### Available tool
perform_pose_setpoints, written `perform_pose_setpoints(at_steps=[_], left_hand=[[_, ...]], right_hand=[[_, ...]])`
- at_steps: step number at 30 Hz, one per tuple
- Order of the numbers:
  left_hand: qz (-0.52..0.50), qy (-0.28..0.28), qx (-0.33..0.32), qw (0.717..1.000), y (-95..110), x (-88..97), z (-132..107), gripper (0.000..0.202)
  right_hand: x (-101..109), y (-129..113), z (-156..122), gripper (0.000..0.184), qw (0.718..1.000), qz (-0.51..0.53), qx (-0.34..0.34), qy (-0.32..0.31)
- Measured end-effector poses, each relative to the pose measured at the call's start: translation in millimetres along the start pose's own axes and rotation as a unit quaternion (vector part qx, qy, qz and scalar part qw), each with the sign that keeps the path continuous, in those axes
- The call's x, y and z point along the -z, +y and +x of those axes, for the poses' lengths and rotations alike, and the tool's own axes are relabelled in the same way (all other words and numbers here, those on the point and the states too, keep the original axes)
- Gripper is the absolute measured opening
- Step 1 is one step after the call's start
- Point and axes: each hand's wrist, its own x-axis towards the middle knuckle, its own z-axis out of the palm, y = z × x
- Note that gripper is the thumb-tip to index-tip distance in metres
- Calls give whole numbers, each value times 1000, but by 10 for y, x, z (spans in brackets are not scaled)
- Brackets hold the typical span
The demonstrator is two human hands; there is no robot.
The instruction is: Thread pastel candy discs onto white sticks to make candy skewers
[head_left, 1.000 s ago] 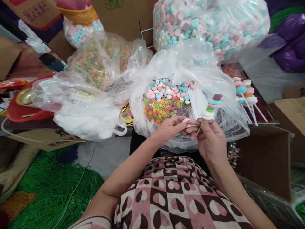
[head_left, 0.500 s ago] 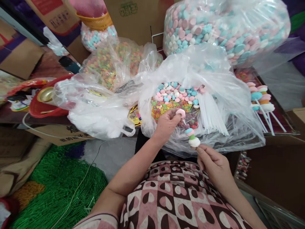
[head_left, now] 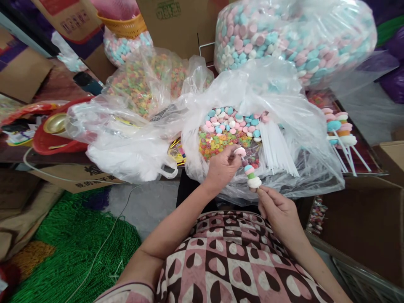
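My left hand (head_left: 222,167) pinches a pink-and-white marshmallow (head_left: 240,151) between thumb and fingertips, at the tip of a white stick. Lower on that stick sit a blue-and-pink marshmallow (head_left: 249,169), a green gummy ring (head_left: 251,176) and a white marshmallow (head_left: 254,183). My right hand (head_left: 279,204) grips the stick just below the white one; its fingers cover the stick's lower end. Beyond my hands, loose marshmallows (head_left: 232,120), coloured gummy rings (head_left: 214,144) and a fan of white sticks (head_left: 277,149) lie on clear plastic.
Several threaded candy skewers (head_left: 341,131) lie at the table's right end. A large bag of marshmallows (head_left: 293,40) and a bag of gummy rings (head_left: 148,82) stand behind. At left are a red basin (head_left: 47,141) and a white plastic bag (head_left: 126,158). Green cord (head_left: 91,240) heaps on the floor.
The pink marshmallow in my left hand has tilted and sits nearer the candy stack on the stick. My right hand, with the stick, has shifted slightly up and left in view.
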Motion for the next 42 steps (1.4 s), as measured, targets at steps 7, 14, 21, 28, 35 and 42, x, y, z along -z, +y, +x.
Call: perform_pose_setpoints(at_steps=[7,14,21,28,35,42], left_hand=[[120,27,-72,990,46,-25,-53,26],[99,30,-110,989,19,-31,-56,23],[126,64,-189,972,-85,19,-3,26],[177,62,-276,943,-95,47,50,27],[78,-24,-183,980,-22,-10,33,39],[-128,-30,-59,990,135,126,55,68]], right_hand=[[-20,2,5,31,999,32,0,-9],[-71,29,23,32,997,78,-13,-9],[-193,-7,160,40,992,106,-56,-41],[-233,23,237,41,986,153,-55,-44],[-160,-101,232,40,996,80,15,-38],[746,-693,-8,26,983,-86,97,127]])
